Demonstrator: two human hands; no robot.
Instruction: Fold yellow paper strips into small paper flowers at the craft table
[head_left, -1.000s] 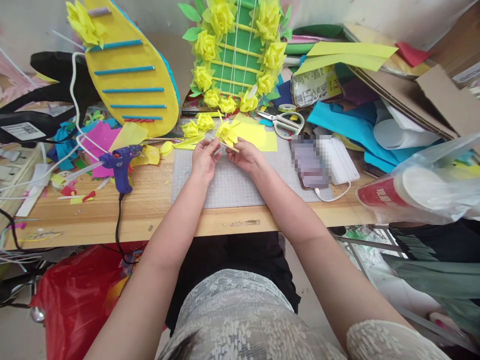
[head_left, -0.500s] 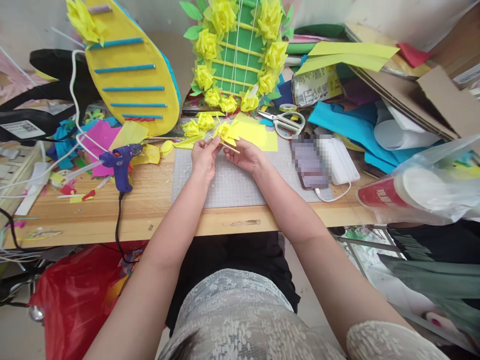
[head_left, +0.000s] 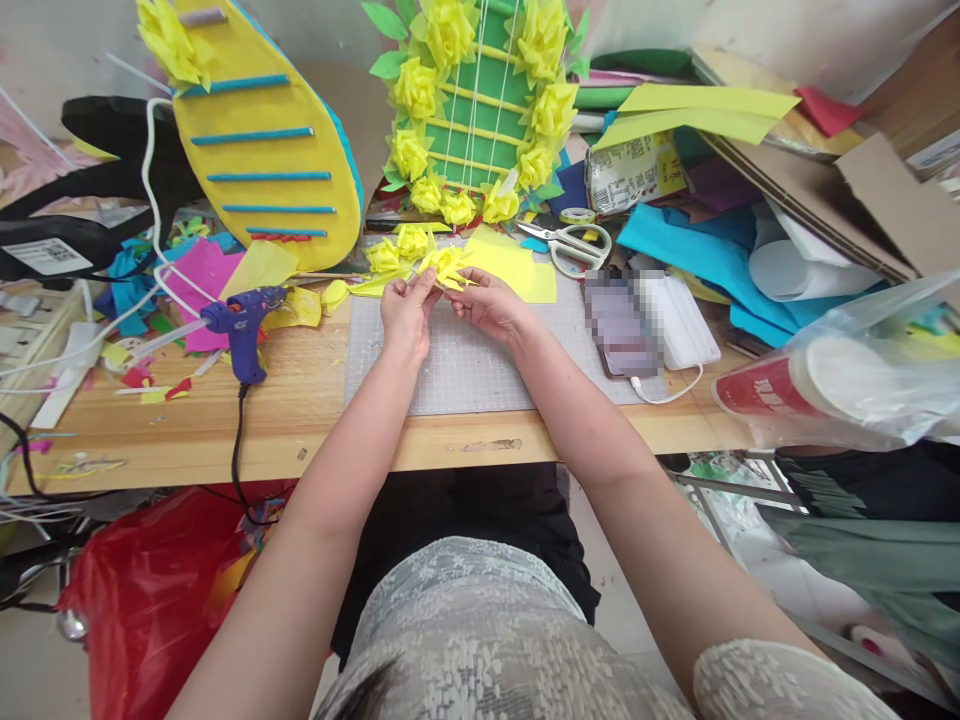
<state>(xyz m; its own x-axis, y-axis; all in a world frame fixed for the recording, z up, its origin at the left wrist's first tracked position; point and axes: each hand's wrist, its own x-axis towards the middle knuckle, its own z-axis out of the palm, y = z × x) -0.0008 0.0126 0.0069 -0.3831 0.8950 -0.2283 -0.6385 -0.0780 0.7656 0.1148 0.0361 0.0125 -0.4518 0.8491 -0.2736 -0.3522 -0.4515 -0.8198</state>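
Over the grey cutting mat (head_left: 472,375), my left hand (head_left: 409,312) pinches a yellow paper flower (head_left: 448,266) between thumb and fingers. My right hand (head_left: 491,305) closes its fingertips on the flower's right-hand petals. Partly hidden by the hands, the flower's lower side cannot be made out. Just behind my left hand lie finished-looking yellow paper roses (head_left: 397,248). Flat yellow paper sheets (head_left: 517,265) rest behind my right hand.
A blue glue gun (head_left: 244,330) stands at left, its cord over the table edge. Scissors (head_left: 577,248), a phone (head_left: 619,325) and a white power bank (head_left: 679,320) lie right. Behind stand a yellow decorated panel (head_left: 262,155) and a green flowered one (head_left: 480,120). A bagged cup (head_left: 802,385) sits far right.
The flower has turned in my fingers, and the thin stick that pointed toward me no longer shows. My right fingers have moved up onto the petals.
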